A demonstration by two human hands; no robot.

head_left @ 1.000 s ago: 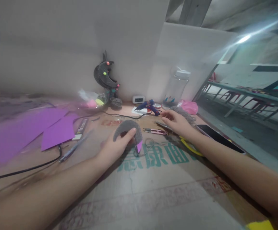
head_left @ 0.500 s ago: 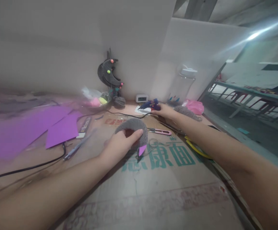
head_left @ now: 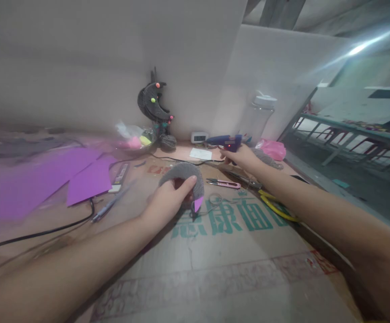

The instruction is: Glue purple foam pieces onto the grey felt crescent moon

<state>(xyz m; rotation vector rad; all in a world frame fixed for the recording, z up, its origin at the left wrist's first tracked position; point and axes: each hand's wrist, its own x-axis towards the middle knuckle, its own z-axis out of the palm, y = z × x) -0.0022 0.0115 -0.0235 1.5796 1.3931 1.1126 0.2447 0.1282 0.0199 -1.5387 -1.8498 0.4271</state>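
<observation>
My left hand [head_left: 173, 197] is closed on a crescent wrapped in grey yarn [head_left: 184, 170], with a bare purple tip pointing down at its right end. The crescent is just above the cardboard. At the back, my right hand [head_left: 240, 157] grips a dark blue hot glue gun [head_left: 228, 142] with a small red light, its nozzle pointing left. A small white card [head_left: 200, 154] lies below the nozzle. Pink thread snips [head_left: 223, 183] lie between my hands. Yellow-handled scissors [head_left: 277, 208] lie partly under my right forearm.
Purple sheets [head_left: 89, 181], a pen [head_left: 109, 208] and a black cord [head_left: 43, 232] lie on the left. Behind stand a finished-looking grey crescent [head_left: 151, 101], a small white digital clock [head_left: 199, 137] and a clear bottle [head_left: 262, 116]. A pink bag [head_left: 272, 149] sits at the right back.
My right hand has lifted the glue gun off the white card and moved it slightly right. My left hand, with the crescent, has shifted a little to the left.
</observation>
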